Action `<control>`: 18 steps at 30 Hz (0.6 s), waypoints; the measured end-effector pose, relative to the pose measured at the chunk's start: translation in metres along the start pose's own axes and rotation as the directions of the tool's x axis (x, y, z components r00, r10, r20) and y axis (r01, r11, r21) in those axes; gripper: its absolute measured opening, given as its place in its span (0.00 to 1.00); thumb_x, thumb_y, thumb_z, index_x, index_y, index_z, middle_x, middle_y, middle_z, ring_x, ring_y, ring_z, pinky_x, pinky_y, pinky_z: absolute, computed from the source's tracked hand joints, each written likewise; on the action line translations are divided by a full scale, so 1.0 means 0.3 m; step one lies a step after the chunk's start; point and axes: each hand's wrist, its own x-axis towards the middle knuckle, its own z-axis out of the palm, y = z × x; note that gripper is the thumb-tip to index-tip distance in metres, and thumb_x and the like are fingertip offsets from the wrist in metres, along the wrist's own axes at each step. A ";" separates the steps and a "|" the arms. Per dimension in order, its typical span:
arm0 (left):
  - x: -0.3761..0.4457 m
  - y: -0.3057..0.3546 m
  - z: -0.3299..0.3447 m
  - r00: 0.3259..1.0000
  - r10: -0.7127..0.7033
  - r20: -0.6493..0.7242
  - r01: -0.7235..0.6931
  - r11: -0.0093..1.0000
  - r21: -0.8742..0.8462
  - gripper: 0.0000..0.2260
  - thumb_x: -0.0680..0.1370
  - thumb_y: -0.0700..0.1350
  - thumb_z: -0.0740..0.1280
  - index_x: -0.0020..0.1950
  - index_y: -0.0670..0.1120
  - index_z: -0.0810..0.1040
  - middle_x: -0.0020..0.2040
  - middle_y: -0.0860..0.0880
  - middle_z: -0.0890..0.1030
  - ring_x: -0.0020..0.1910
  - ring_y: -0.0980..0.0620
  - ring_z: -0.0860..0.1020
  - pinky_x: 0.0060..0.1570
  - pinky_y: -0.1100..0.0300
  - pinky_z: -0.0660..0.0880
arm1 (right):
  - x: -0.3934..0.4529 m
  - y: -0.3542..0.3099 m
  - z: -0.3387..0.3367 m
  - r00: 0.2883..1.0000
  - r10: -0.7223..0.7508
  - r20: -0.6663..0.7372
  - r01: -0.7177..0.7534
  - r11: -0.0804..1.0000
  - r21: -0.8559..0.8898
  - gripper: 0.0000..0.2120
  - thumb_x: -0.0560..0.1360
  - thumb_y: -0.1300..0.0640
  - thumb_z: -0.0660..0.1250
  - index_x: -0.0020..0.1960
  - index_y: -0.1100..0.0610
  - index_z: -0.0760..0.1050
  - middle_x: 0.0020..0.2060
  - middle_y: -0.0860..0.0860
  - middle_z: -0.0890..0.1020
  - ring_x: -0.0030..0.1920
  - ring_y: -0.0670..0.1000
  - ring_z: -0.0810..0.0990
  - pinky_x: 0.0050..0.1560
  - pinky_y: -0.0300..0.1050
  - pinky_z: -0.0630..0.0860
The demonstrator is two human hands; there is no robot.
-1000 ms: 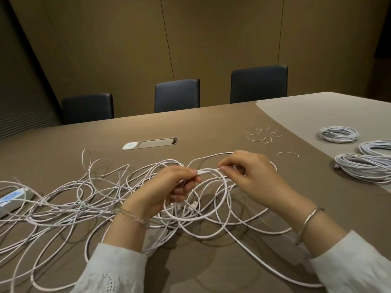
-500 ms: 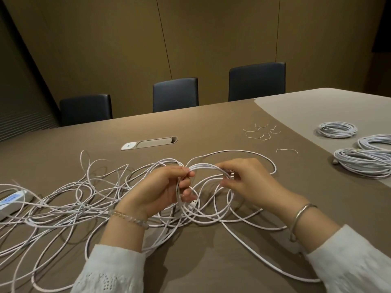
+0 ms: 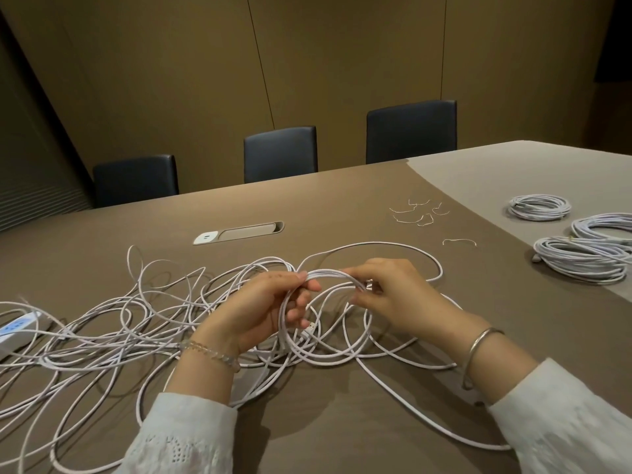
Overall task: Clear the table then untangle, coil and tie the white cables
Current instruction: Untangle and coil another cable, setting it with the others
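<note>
Left hand (image 3: 263, 309) gripping small coil (image 3: 328, 316) of white cable at its left side, right hand (image 3: 393, 295) pinching coil top at right, coil between hands above table (image 3: 342, 206), tangled white cables (image 3: 102, 333) spread left

Table (image 3: 342, 436): smooth matt brown top, with a paler grey matt section at right. Cables (image 3: 113, 340): white, matt, apparently plastic-sheathed. Chairs (image 3: 280, 153): dark, smooth upholstery with a faint sheen. Bangle (image 3: 478, 350): polished metal. Bracelet (image 3: 212, 352): clear glossy beads. Sleeves (image 3: 184, 439): white cloth, embroidered. Power strip (image 3: 17, 331): white glossy plastic. Wall panels (image 3: 342, 63): matt brown.
</note>
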 end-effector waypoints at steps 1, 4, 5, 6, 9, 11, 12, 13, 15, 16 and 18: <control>-0.001 0.002 0.002 1.000 -0.002 -0.006 0.002 1.000 -0.019 0.10 0.76 0.44 0.62 0.46 0.38 0.78 0.28 0.50 0.68 0.21 0.56 0.64 0.23 0.62 0.71 | -0.002 0.003 0.003 1.000 0.015 0.012 -0.015 1.000 0.014 0.14 0.73 0.57 0.73 0.58 0.49 0.81 0.36 0.44 0.75 0.35 0.39 0.71 0.40 0.35 0.64; 0.000 0.006 0.000 0.998 0.018 -0.064 -0.020 0.999 -0.029 0.10 0.80 0.43 0.59 0.47 0.40 0.77 0.26 0.53 0.60 0.21 0.59 0.56 0.18 0.67 0.58 | -0.005 0.013 0.009 0.992 0.106 0.070 -0.108 0.994 0.016 0.10 0.72 0.52 0.74 0.52 0.52 0.81 0.33 0.44 0.77 0.36 0.43 0.73 0.40 0.40 0.69; 0.001 0.006 -0.002 0.996 0.033 -0.084 -0.035 0.999 -0.028 0.10 0.81 0.43 0.58 0.48 0.39 0.77 0.26 0.54 0.59 0.21 0.60 0.56 0.18 0.68 0.56 | -0.006 0.016 0.009 0.987 0.130 0.089 -0.134 0.991 0.029 0.09 0.72 0.51 0.74 0.50 0.52 0.81 0.33 0.43 0.77 0.36 0.43 0.74 0.38 0.38 0.69; 0.001 0.006 -0.003 0.994 0.043 -0.098 -0.046 0.998 -0.032 0.11 0.82 0.43 0.58 0.48 0.39 0.77 0.26 0.54 0.59 0.21 0.60 0.55 0.17 0.68 0.56 | -0.005 0.020 0.009 0.984 0.147 0.098 -0.152 0.987 0.053 0.08 0.71 0.51 0.74 0.48 0.52 0.81 0.32 0.43 0.77 0.35 0.41 0.73 0.36 0.33 0.68; 0.000 0.007 -0.003 0.993 0.029 -0.113 -0.033 0.999 -0.028 0.11 0.81 0.43 0.58 0.48 0.39 0.77 0.26 0.53 0.60 0.20 0.59 0.56 0.18 0.68 0.56 | -0.003 0.030 0.005 0.980 0.182 0.079 -0.189 0.976 0.103 0.06 0.72 0.54 0.74 0.48 0.52 0.82 0.31 0.43 0.78 0.34 0.39 0.73 0.36 0.28 0.68; -0.007 0.010 -0.007 0.994 -0.003 -0.109 0.004 1.000 0.003 0.11 0.78 0.43 0.59 0.44 0.39 0.78 0.25 0.52 0.62 0.20 0.57 0.57 0.19 0.67 0.60 | -0.004 0.032 0.004 0.978 0.200 0.060 -0.207 0.969 0.133 0.06 0.72 0.55 0.74 0.49 0.54 0.83 0.33 0.45 0.80 0.34 0.41 0.75 0.36 0.30 0.69; -0.012 0.011 -0.010 0.995 -0.023 -0.099 0.024 1.000 0.013 0.11 0.76 0.43 0.59 0.41 0.39 0.78 0.25 0.51 0.62 0.20 0.56 0.58 0.20 0.65 0.63 | -0.004 0.032 0.005 0.976 0.208 0.055 -0.215 0.965 0.151 0.05 0.73 0.56 0.73 0.49 0.55 0.84 0.34 0.48 0.82 0.36 0.44 0.77 0.40 0.35 0.72; -0.016 0.013 -0.011 0.995 -0.043 -0.085 0.044 0.999 0.016 0.12 0.73 0.44 0.59 0.37 0.39 0.78 0.25 0.49 0.63 0.19 0.55 0.59 0.22 0.63 0.67 | -0.004 0.032 0.005 0.975 0.215 0.052 -0.221 0.960 0.169 0.05 0.74 0.56 0.73 0.48 0.55 0.84 0.35 0.51 0.84 0.37 0.46 0.78 0.43 0.40 0.73; -0.020 0.016 -0.011 0.995 -0.084 -0.049 0.084 0.996 0.004 0.14 0.71 0.44 0.57 0.33 0.38 0.78 0.23 0.47 0.64 0.19 0.52 0.62 0.26 0.60 0.73 | -0.004 0.032 0.008 0.976 0.213 0.050 -0.218 0.957 0.191 0.05 0.74 0.56 0.72 0.48 0.54 0.85 0.36 0.53 0.84 0.37 0.45 0.76 0.43 0.42 0.73; -0.019 0.018 -0.010 0.995 -0.101 -0.024 0.101 0.995 -0.002 0.15 0.71 0.45 0.57 0.34 0.38 0.78 0.23 0.46 0.64 0.19 0.51 0.62 0.27 0.58 0.74 | -0.001 0.032 0.011 0.979 0.200 0.049 -0.206 0.959 0.194 0.05 0.74 0.56 0.72 0.48 0.53 0.85 0.34 0.52 0.84 0.35 0.42 0.75 0.42 0.41 0.72; -0.014 0.021 -0.005 0.993 -0.117 0.022 0.117 0.993 0.009 0.17 0.75 0.49 0.58 0.40 0.38 0.80 0.24 0.48 0.62 0.18 0.52 0.61 0.25 0.59 0.72 | 0.006 0.027 0.013 0.984 0.174 0.049 -0.180 0.964 0.194 0.06 0.74 0.57 0.73 0.50 0.53 0.85 0.31 0.48 0.81 0.32 0.38 0.72 0.38 0.38 0.69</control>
